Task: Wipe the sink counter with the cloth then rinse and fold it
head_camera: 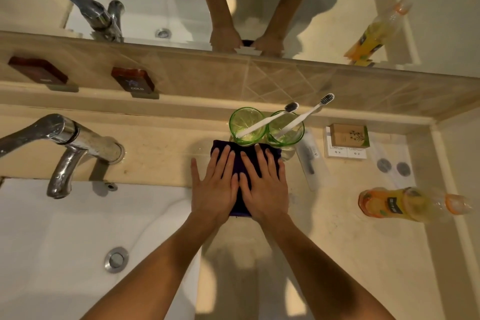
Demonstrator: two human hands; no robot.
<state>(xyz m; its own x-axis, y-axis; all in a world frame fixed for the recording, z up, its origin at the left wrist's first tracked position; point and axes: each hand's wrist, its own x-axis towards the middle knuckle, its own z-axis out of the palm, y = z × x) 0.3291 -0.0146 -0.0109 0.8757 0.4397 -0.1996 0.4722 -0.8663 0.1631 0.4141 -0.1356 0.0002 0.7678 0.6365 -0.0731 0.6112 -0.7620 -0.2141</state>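
Mid-frame: your left hand and right hand lay open, flat on the cloth; glasses touched its far edge.

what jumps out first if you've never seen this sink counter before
Both hands, left hand and right hand, lie flat side by side on a dark purple cloth in the middle of the counter. Just behind the cloth stand two green glasses, each holding a toothbrush. An orange juice bottle lies on its side at the right.
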